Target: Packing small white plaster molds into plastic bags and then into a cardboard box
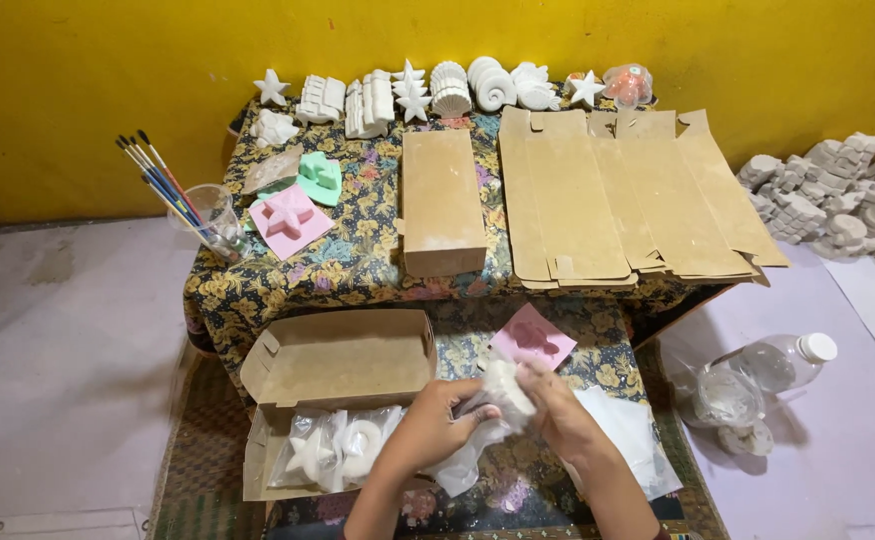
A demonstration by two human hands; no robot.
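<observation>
My left hand (428, 425) and my right hand (558, 415) meet over the floral cloth and together hold a white plaster figure (508, 385) half inside a clear plastic bag (463, 465). Just left of my hands lies an open brown cardboard box (343, 355), with bagged white plaster shapes, a star and a spiral shell (343, 450), on its front flap. A pink silicone mould (533, 338) lies just beyond my hands.
A closed brown box (443, 200) and flat unfolded boxes (618, 200) lie on the low table. White plaster figures (448, 90) line the yellow wall. Pink and green moulds (298, 205), a cup of brushes (208, 215), a plastic bottle (788, 360) and a plaster pile (848, 195) surround them.
</observation>
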